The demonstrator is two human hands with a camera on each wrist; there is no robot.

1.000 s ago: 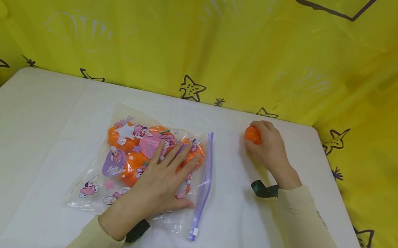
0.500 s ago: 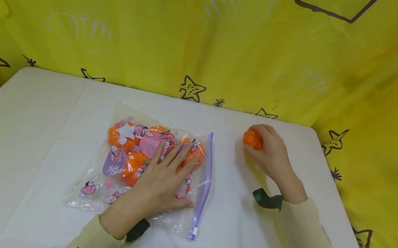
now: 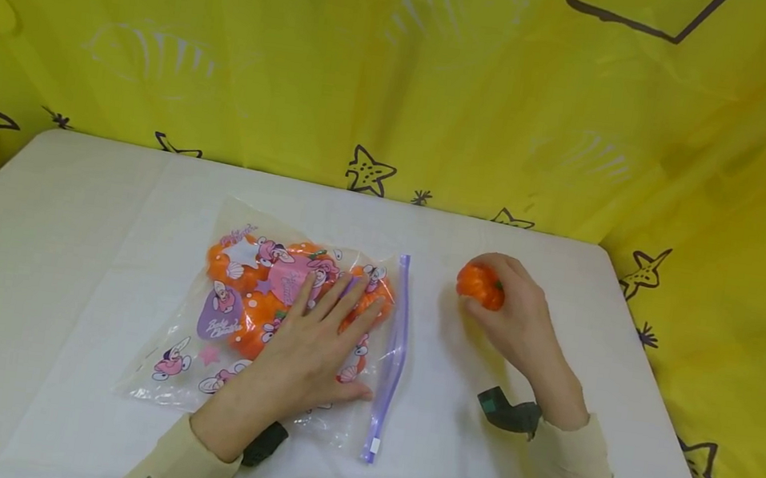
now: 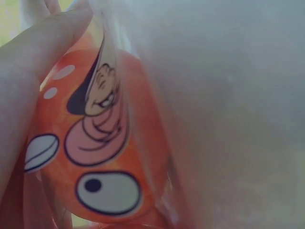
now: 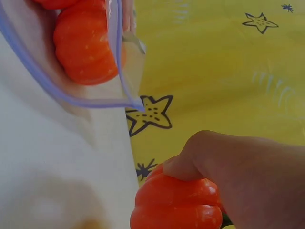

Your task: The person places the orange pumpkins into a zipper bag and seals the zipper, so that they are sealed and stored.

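Note:
My right hand [image 3: 521, 318] holds a small orange toy pumpkin [image 3: 476, 285] with a green stem, thumb and fingers around its sides, over the table to the right of the bag. A clear zip bag [image 3: 220, 316] printed with pink and purple cartoon figures lies flat, holding several orange pumpkins [image 5: 86, 47]. Spread across the bag's right half is my left hand [image 3: 310, 354], its fingers extended. The purple zip strip [image 3: 401, 338] faces right; in the right wrist view its two edges stand apart at the mouth. Printed film over an orange pumpkin [image 4: 147, 114] fills much of the left wrist view.
A white cloth covers the table [image 3: 101, 226]. Behind it and along the right side hangs a yellow curtain [image 3: 305, 59] with starfish and shell drawings. Dark wrist-camera mounts [image 3: 508, 413] sit at both wrists.
My right hand has come slightly toward me with the pumpkin, which has turned so its green stem shows. The left hand and the bag have stayed put.

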